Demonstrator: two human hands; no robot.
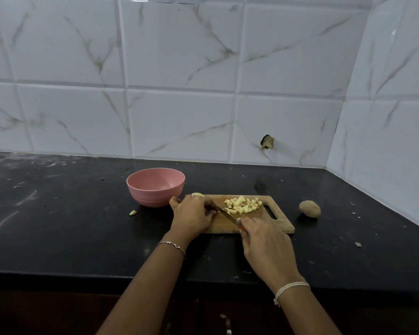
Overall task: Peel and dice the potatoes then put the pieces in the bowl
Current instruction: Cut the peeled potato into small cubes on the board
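Right hand grips the knife, fingers curled round its handle; left hand curls over the board, what it pins hidden; diced pieces heaped mid-board, none visible in the pink bowl; one potato beside the board, unpeeled; judged roughly halfway.

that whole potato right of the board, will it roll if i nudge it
Probably wobbles rather than rolls far: the unpeeled potato is oval and lies on the flat black counter. Its matte skin likely isn't slippery.
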